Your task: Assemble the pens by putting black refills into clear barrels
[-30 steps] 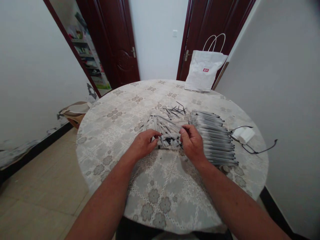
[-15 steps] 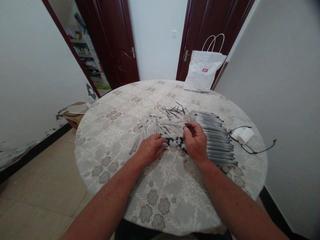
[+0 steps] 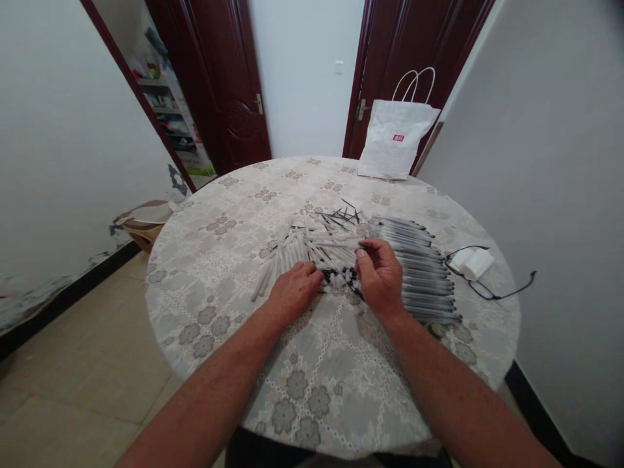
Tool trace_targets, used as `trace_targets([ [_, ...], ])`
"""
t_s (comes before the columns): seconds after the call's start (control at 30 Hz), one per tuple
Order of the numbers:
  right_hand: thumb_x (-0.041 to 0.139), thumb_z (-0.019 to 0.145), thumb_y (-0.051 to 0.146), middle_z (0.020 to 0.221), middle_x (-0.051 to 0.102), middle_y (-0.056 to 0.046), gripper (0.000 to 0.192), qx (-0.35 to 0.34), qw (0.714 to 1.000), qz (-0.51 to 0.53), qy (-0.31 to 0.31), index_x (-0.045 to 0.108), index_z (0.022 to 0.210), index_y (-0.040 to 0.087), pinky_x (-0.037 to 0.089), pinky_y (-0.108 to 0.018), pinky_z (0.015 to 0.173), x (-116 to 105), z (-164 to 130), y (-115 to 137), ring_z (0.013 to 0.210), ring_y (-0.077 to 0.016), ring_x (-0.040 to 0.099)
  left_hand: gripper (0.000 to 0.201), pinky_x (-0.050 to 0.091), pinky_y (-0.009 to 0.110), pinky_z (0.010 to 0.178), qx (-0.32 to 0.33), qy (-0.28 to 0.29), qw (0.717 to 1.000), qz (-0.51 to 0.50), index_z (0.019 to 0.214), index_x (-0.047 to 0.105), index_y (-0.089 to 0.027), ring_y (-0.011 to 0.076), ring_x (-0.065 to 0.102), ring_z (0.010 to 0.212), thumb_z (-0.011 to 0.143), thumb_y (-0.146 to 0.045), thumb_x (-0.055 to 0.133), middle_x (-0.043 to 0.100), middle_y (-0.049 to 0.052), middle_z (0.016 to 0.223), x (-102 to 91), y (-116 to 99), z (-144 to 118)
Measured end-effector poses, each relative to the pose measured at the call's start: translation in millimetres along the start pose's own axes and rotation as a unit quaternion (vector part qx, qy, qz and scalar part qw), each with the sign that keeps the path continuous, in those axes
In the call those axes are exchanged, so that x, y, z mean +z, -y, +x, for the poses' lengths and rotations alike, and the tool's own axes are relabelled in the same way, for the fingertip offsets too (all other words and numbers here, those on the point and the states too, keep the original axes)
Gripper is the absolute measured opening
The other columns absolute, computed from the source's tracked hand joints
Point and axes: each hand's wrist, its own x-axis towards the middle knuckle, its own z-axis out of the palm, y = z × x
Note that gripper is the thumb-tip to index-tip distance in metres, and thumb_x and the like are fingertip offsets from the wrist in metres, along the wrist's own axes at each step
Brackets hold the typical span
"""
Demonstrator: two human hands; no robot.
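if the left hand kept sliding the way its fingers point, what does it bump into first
Most likely the loose pile of white pen barrels right at the fingertips of the left hand; it seems to touch them already. Beyond lie thin black refills, though depth is hard to judge.

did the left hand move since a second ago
Yes. The left hand has slid toward the person and slightly right, away from the paper bag, now at the near edge of the loose tubes.
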Motion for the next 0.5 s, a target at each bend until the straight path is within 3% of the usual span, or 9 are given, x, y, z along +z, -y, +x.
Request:
trace_targets([
  [0.33,0.058,0.095,0.036,0.076,0.06,0.002,0.019,0.028,0.999,0.032,-0.019,0.061,0.109,0.023,0.046,-0.025,0.056,0.4,-0.5,5.8,0.061,-0.0131,0.055,0.01,0.048,0.035,0.081,0.006,-0.001,1.0,0.025,0.101,0.063,-0.022,0.025,0.055,0.1,0.097,-0.028,0.055,0.061,0.008,0.104,0.5,2.1,-1.2],
  [0.5,0.058,0.094,0.035,0.071,0.059,0.004,0.017,0.048,0.996,0.073,-0.024,0.058,0.106,0.023,0.046,-0.024,0.051,0.1,2.0,9.0,0.055,-0.0119,0.055,0.012,0.048,0.035,0.086,-0.007,-0.025,0.997,-0.077,0.103,0.063,-0.021,0.0237,0.058,0.099,0.098,-0.028,0.055,0.064,0.008,0.1,5.3,7.9,-0.7],
])
